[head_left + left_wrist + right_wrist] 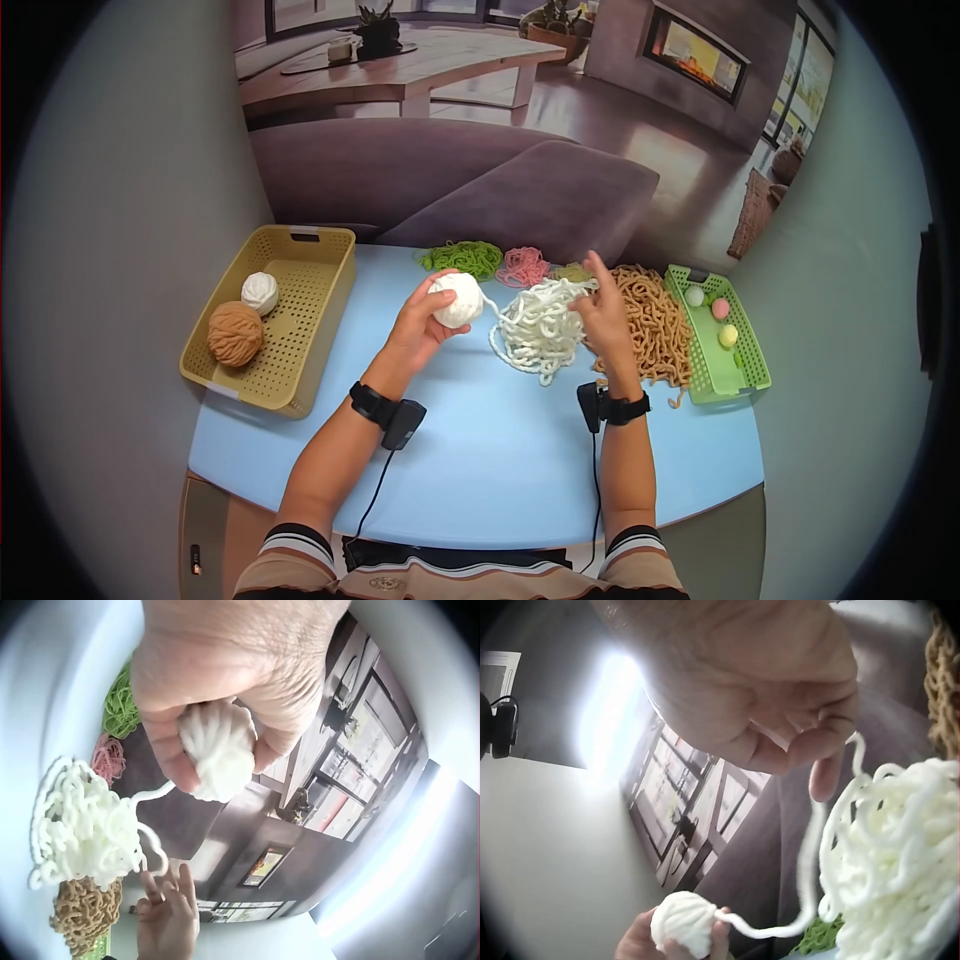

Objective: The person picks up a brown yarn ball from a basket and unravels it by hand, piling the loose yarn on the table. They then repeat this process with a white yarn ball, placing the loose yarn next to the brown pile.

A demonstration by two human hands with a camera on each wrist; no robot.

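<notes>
My left hand [412, 330] holds a white yarn ball [457, 301] above the table, fingers and thumb curled round its sides. From the ball a thick white strand [808, 874] runs to my right hand [608, 322], passes at its curled fingers and drops to the loose white yarn pile [545, 325]. My right hand is raised over the right side of that pile, one finger pointing up. In the right wrist view the strand goes behind a fingertip [825, 780], so the grip there is partly hidden.
A tan basket [320, 330] at left holds a white and a brown yarn ball [236, 334]. Brown yarn [650, 330] lies right of the white pile, beside a green basket [755, 375] with small balls. Green yarn [465, 258] and pink yarn [523, 267] lie at the back.
</notes>
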